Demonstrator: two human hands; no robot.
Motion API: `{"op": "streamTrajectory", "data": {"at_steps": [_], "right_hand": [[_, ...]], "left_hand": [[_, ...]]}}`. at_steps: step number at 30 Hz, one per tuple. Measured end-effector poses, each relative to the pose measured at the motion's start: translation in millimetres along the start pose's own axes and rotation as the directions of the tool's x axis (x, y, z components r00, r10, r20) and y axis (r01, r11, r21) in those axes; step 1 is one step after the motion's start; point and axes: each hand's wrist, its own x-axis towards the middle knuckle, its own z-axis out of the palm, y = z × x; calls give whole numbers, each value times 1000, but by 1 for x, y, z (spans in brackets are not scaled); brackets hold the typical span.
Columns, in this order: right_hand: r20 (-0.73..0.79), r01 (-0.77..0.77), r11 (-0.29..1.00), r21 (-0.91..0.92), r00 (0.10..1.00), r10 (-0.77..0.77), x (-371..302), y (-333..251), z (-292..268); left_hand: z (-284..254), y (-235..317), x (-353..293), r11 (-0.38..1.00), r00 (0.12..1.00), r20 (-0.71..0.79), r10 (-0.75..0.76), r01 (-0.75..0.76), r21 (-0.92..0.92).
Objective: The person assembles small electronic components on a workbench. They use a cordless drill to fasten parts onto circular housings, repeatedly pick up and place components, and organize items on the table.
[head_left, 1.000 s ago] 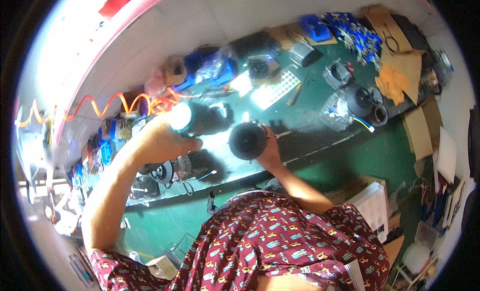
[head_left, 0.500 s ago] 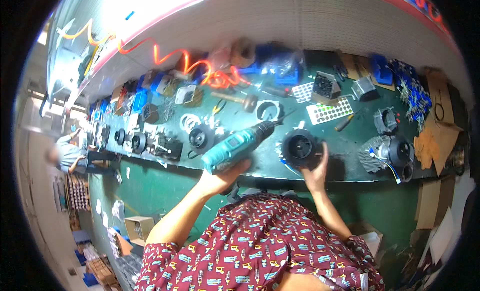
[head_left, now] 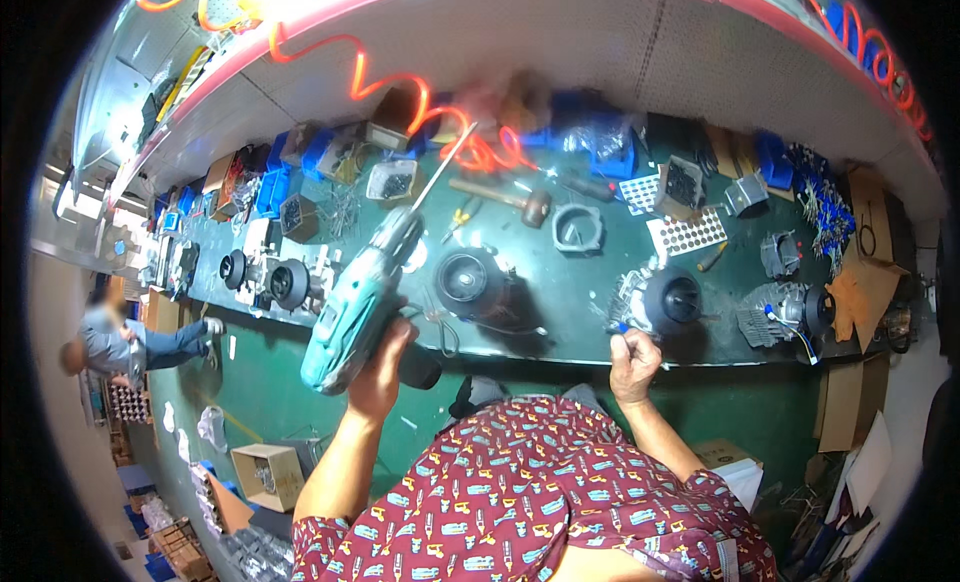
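Observation:
My left hand [head_left: 378, 374] is wrapped round the grip of a teal cordless drill [head_left: 345, 317], whose long thin bit points up and away over the bench. My right hand [head_left: 635, 366] is at the bench's front edge, its thumb and fingers pinched together just below a blue connector. What lies in the pinch is too small to make out. Just beyond it is a motor unit [head_left: 672, 300] with a black round fan housing and a grey metal body. A second black round motor unit [head_left: 468, 282] stands between my two hands, with a cable loop beside it.
A mallet [head_left: 535, 208], a grey ring-shaped casting [head_left: 578, 229] and a white sheet of round dark pieces [head_left: 688, 232] lie farther back. At right is another motor unit [head_left: 790, 314]. An orange coiled hose [head_left: 430, 112] hangs overhead. Another person [head_left: 125, 340] is at far left.
My left hand has swung the drill leftward, its bit now pointing up. My right hand has let go of the black fan housing and drawn back to the bench edge, fingers pinched.

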Motion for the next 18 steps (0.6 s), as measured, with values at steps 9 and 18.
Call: {"op": "streamTrajectory", "data": {"at_steps": [9, 18], "right_hand": [[-202, 8, 998, -55, 979, -19, 53, -55, 69], [-228, 171, 916, -363, 937, -265, 189, -68, -20]], "left_hand": [[-77, -71, -8, 978, 987, -32, -156, 150, -147], [-76, -55, 9, 934, 977, 43, -210, 213, -286]]}}
